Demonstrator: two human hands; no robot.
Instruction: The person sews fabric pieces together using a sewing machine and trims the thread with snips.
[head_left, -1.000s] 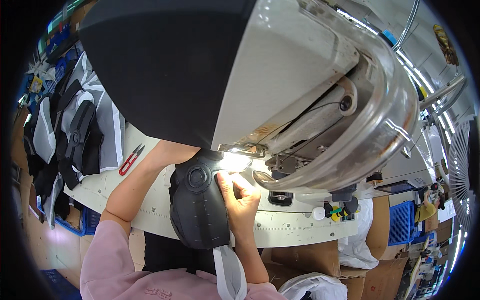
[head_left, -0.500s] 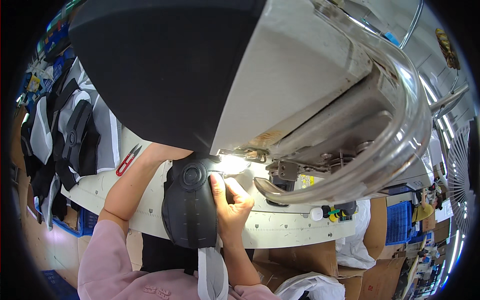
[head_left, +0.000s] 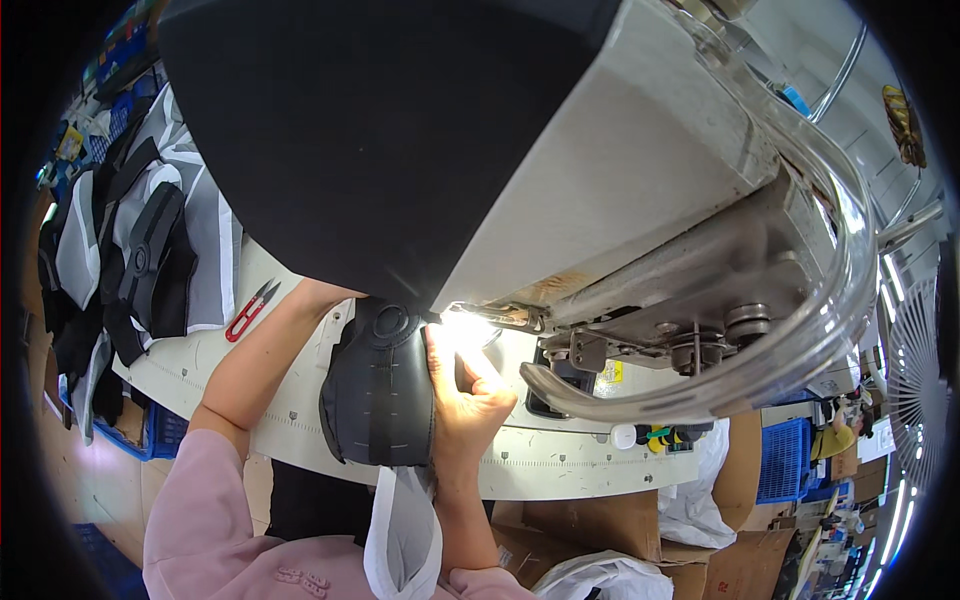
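A black padded piece with a raised ring and stitched lines lies on the white table in front of the sewing machine. From its near end a grey-and-white fabric strip hangs down towards my lap. My right hand pinches the piece's right edge, thumb on top, close to the brightly lit needle area. Glare hides the fingertips and the needle itself. Beyond the piece, my left forearm reaches behind the machine's dark head, which covers the left hand and its fingers.
Red-handled thread snips lie left of my forearm. Farther left is a pile of black and grey padded pieces. A clear curved tube arches at the machine's right. Cardboard boxes and white bags stand below the table's front edge.
The black padded piece has slid a little away from me towards the machine, with my right hand moving along. The whole view has shifted slightly.
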